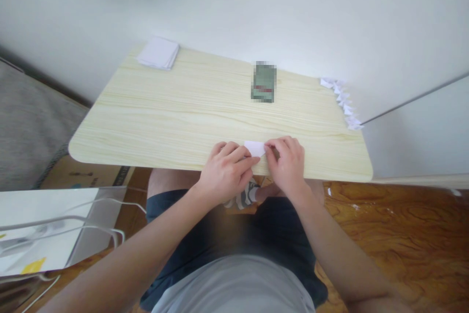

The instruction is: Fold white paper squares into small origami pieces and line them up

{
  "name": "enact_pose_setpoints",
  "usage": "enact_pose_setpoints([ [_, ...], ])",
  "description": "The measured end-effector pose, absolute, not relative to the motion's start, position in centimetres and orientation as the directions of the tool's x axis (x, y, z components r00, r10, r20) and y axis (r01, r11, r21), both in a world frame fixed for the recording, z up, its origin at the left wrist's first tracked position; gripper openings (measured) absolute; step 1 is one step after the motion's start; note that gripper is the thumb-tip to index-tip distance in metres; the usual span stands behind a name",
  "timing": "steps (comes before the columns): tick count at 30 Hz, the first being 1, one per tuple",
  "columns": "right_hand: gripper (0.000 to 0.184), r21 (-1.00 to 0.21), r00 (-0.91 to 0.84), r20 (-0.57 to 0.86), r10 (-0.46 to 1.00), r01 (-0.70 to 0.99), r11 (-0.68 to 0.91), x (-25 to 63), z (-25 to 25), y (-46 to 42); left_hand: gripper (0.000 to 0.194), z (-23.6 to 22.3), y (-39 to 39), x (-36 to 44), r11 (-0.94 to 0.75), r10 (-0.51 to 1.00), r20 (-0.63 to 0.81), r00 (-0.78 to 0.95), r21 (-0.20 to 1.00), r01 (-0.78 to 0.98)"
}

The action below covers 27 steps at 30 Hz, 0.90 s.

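A small folded piece of white paper (254,147) lies near the front edge of the wooden tabletop (176,117). From the left, my left hand (227,169) grips it, the fingers bent together over its left end and lower edge. My right hand (287,159) pinches the paper's right corner between thumb and forefinger. Part of the paper's left side is hidden under my left fingers.
At the back left sits a stack of white paper sheets (158,52). A blurred green object (264,82) lies at the back middle. Several small folded white paper pieces (343,100) line the right edge. White cables (88,220) run over a white surface at lower left.
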State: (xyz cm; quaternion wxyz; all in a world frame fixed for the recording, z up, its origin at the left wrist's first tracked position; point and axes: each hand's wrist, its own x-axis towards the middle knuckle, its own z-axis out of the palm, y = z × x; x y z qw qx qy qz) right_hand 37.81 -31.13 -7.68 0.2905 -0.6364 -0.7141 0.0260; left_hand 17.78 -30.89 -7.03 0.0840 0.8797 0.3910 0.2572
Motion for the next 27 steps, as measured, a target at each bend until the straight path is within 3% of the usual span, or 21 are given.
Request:
enact_pose_setpoints([
  [21,0.019,-0.44,-0.105,0.408,0.907,0.848,0.296,38.2,-7.8,-31.5,0.033,-7.0,-33.6,17.5,-0.615,0.787,0.405,0.466,0.45,0.648],
  [27,0.015,-0.465,-0.164,0.405,0.899,0.81,0.357,38.3,-7.6,-31.5,0.023,-6.8,-32.8,16.9,-0.616,0.787,0.385,0.481,0.462,0.638],
])
